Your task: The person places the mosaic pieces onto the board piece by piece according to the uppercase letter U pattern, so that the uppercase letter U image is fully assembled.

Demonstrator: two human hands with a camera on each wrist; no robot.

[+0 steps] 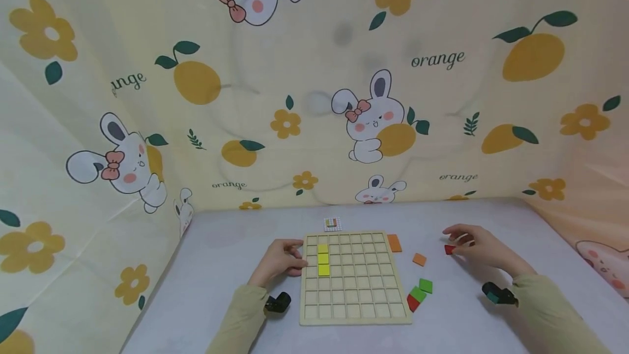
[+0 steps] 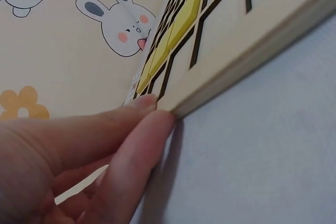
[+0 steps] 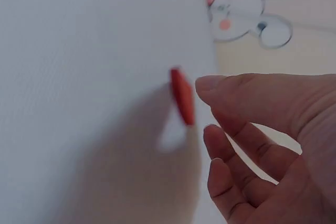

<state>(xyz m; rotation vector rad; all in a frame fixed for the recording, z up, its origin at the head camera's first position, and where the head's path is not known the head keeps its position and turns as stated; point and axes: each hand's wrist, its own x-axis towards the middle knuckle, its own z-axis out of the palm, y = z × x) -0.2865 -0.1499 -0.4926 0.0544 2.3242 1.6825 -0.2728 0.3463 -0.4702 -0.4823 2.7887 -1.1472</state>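
A pale wooden grid board (image 1: 344,283) lies flat, with a column of yellow square tiles (image 1: 323,259) in its upper left cells. My left hand (image 1: 281,261) holds the board's left edge; in the left wrist view the thumb and a finger (image 2: 142,101) meet at the rim. Over to the right, my right hand (image 1: 479,246) is low over the table by a red tile (image 1: 449,249). In the right wrist view that red tile (image 3: 182,97) is just past the thumb tip, with the other fingers loosely bent and apart from it.
Orange pieces (image 1: 395,243) and a smaller orange tile (image 1: 419,259) lie right of the board. Nearer me are green tiles (image 1: 425,286) and another red tile (image 1: 413,302). A small pattern card (image 1: 332,224) sits behind the board. Patterned cloth (image 1: 304,81) hangs around the table.
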